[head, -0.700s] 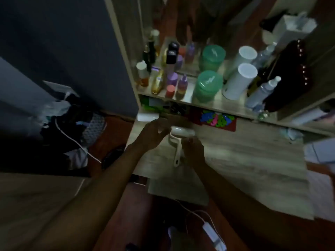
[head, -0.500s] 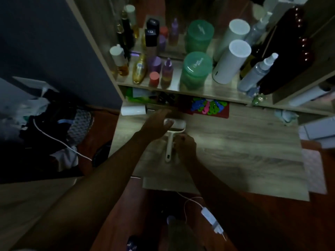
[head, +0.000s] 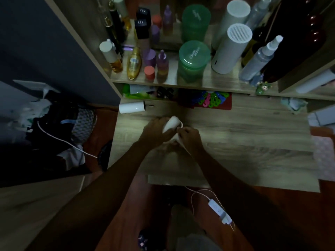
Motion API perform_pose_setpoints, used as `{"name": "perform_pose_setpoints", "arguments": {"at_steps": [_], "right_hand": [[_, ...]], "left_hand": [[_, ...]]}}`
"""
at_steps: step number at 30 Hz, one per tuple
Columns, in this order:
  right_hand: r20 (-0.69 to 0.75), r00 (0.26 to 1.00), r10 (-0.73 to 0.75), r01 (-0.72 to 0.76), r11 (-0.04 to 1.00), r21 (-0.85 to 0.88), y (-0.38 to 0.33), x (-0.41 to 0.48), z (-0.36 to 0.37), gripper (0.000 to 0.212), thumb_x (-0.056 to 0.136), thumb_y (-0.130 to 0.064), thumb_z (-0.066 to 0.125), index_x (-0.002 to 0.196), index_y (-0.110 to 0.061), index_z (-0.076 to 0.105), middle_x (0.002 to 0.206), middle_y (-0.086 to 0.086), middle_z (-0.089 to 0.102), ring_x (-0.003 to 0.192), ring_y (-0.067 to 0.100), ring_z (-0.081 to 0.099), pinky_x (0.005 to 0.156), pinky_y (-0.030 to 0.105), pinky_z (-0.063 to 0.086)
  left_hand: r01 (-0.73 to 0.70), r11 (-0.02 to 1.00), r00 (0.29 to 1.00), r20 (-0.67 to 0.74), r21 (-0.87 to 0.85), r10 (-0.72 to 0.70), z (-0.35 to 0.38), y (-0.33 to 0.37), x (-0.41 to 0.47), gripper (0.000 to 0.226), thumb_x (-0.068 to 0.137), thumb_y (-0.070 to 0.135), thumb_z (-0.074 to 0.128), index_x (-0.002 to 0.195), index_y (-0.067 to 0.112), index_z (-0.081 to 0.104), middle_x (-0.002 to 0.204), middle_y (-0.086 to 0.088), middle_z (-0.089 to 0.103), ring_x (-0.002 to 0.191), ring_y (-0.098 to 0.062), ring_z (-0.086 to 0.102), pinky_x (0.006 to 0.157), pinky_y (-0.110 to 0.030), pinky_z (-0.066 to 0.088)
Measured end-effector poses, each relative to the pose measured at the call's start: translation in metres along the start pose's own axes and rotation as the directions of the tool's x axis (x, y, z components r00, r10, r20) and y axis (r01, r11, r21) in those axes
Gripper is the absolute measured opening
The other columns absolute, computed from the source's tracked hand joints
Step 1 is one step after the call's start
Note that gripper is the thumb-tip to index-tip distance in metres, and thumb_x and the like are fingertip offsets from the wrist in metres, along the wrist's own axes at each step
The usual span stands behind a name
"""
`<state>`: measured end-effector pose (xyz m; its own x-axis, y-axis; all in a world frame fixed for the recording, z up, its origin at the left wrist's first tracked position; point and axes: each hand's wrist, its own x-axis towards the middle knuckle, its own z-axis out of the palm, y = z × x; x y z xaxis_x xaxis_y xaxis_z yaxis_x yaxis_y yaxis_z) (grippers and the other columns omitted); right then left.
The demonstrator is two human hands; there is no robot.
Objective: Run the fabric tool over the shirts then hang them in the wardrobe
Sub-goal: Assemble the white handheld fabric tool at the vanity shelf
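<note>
Lint roller point(head: 171, 124): I see it low over the worktop point(head: 244, 142), held between my two hands.
Left hand point(head: 155, 130): my grip wraps the white roller head from the left.
Right hand point(head: 188, 135): my grip pinches the handle end, mostly hidden.
Spare roll point(head: 132, 107): lies on the worktop, further back, apart from my hands.
Shelf point(head: 208, 82): behind, crowded with bottles and a green jar point(head: 194, 59).

lint roller point(head: 171, 124): handle hidden under right hand point(head: 189, 135), head half covered by left hand point(head: 155, 130) | dark bottle point(head: 297, 38): top cut by upper edge | heap left of desk point(head: 244, 142): too dim to tell
</note>
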<state>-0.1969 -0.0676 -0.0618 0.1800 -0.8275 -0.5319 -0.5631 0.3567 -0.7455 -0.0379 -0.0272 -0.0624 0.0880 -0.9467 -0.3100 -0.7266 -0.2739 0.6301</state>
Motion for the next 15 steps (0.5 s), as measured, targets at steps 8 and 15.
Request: {"name": "perform_pose_setpoints", "arguments": {"at_steps": [8,15], "right_hand": [[0.263,0.957,-0.124,0.125,0.992,0.013,-0.061,-0.069,-0.018,0.016,0.097,-0.019,0.060,0.087,-0.008,0.064,0.071,0.004,0.061,0.045,-0.003,0.062,0.041,0.012,0.046],[0.434,0.861,-0.267,0.253,0.963,0.089,-0.135,-0.160,0.005,0.030,0.097,-0.029,0.058,0.084,-0.003,0.065,0.065,0.006,0.063,0.056,0.036,0.071,0.056,0.047,0.058]], "left_hand": [[0.048,0.948,0.991,-0.104,-0.314,-0.085,-0.049,0.013,-0.084,0.059,0.097,0.046,0.058,0.151,0.038,0.035,0.121,0.007,0.062,0.103,-0.012,0.062,0.086,-0.031,0.053],[-0.041,0.918,0.889,-0.433,-0.395,-0.146,-0.112,0.041,-0.201,0.044,0.101,0.030,0.058,0.143,0.031,0.046,0.133,0.025,0.055,0.119,0.018,0.049,0.095,-0.003,0.036]]}}
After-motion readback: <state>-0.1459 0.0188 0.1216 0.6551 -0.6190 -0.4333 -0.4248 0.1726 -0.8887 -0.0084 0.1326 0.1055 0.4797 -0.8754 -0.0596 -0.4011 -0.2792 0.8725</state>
